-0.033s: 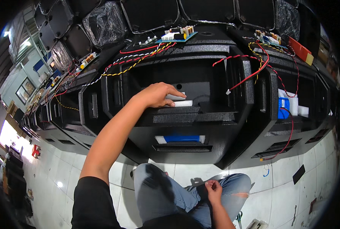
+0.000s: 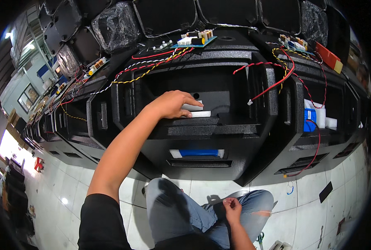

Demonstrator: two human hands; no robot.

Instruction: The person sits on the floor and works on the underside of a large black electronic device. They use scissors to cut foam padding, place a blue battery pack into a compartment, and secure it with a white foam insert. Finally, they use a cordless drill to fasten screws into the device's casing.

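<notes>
Nothing has shifted since the frame before: my left hand (image 2: pixel 172 104) is still planted in the same spot and my right hand (image 2: pixel 232 207) still sits low by my knee. Biggest thing in front of me is the black speaker cabinet (image 2: pixel 202 141), textured and boxy, its front cavity open, one in a long row of black cabinets (image 2: pixel 69 121) curving off to my left, with a neighbouring cabinet (image 2: pixel 327 87) on my right that has white and blue blocks (image 2: pixel 315 114) tucked in its opening. Below me, my blue jeans (image 2: pixel 181 212) over a pale tiled floor (image 2: pixel 302 200). Up top, red, yellow and black-and-white wires (image 2: pixel 152 62) trail across the cabinet roof, and a red wire (image 2: pixel 273 85) loops down into the cavity with a small white connector hanging at its end. A circuit board (image 2: pixel 196 39) with pale components rests on the top edge. Lower down, a blue and white strip (image 2: pixel 198 153) shows in a slot on the cabinet front. Now the small stuff: my left hand reaches into the cavity, fingers (image 2: pixel 189 101) curled loosely over a white rectangular block (image 2: pixel 200 113) that lies on the inner ledge, touching it from above, not clenched around it. My right hand is loosely closed near my knee; whether it pinches anything, I cannot tell.
</notes>
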